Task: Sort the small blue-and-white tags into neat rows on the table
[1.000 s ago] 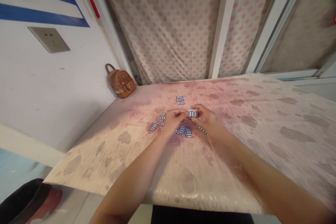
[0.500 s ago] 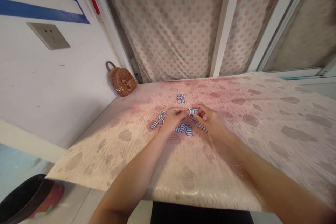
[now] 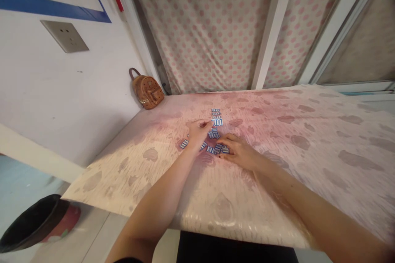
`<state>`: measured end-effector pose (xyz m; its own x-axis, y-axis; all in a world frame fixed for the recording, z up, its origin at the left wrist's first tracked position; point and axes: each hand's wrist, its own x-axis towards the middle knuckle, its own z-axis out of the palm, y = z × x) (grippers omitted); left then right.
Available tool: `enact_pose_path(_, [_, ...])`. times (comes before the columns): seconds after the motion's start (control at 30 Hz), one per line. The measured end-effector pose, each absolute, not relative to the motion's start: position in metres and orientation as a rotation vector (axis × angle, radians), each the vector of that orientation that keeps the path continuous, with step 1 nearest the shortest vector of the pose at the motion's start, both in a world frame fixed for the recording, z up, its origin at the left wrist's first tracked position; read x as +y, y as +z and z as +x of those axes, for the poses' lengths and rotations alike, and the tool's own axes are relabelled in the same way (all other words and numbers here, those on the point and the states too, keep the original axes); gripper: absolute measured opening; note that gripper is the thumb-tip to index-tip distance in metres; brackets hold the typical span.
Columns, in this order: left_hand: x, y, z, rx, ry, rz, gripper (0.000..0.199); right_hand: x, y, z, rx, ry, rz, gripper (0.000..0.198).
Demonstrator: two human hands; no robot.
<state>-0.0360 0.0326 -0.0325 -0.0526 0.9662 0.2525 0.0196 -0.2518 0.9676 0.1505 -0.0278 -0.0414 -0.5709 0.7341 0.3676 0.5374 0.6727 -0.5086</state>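
My left hand (image 3: 199,130) pinches a small flat blue-and-white piece with bar-like stripes (image 3: 218,122) between thumb and fingertips. That piece is held just in front of a short column of similar striped pieces (image 3: 215,111) lying on the table. Lower and to the right, my right hand (image 3: 239,151) reaches over a loose heap of the same pieces (image 3: 218,148), its thumb and fingers apart around the heap's right side. Whether its fingertips touch a piece, I cannot make out. More pieces (image 3: 184,144) lie beside and partly behind my left hand.
A patterned cloth (image 3: 148,181) covers the table (image 3: 277,213). At its back left corner a brown mini backpack (image 3: 148,92) rests against the wall. A dotted curtain (image 3: 210,28) hangs behind. On the floor at lower left stands a dark-mouthed bin (image 3: 61,224).
My left hand has carried the striped piece slightly away from me, toward the column. My right hand has let go of that piece and come back down to the heap. The view has shifted slightly.
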Motion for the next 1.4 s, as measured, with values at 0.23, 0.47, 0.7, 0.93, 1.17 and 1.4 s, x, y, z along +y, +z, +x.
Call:
enact_pose_path(0.23, [0.033,-0.034,-0.034,1.118,1.447,1.427,0.018,-0.028,-0.043,0.136,-2.252,0.312,-1.17,0.024])
enact_pose_path(0.47, [0.027,-0.028,-0.031,1.169,1.419,1.498,0.015,-0.028,-0.045,0.127,-2.235,0.282,-1.187,0.015])
enact_pose_path(0.7, [0.021,-0.025,-0.029,1.171,1.395,1.526,0.014,-0.026,-0.034,0.139,-1.875,0.413,-1.161,0.003])
enact_pose_path(0.93, [0.016,-0.029,-0.022,1.107,1.345,1.608,0.021,-0.016,-0.032,0.158,-1.621,0.558,-1.099,0.007])
enact_pose_path(1.17, [0.011,-0.026,-0.02,1.118,1.334,1.687,0.02,-0.018,-0.033,0.16,-1.629,0.607,-1.172,0.019])
enact_pose_path(1.4, [0.008,-0.023,-0.02,1.127,1.304,1.688,0.019,-0.022,-0.027,0.159,-1.713,0.536,-1.174,0.017])
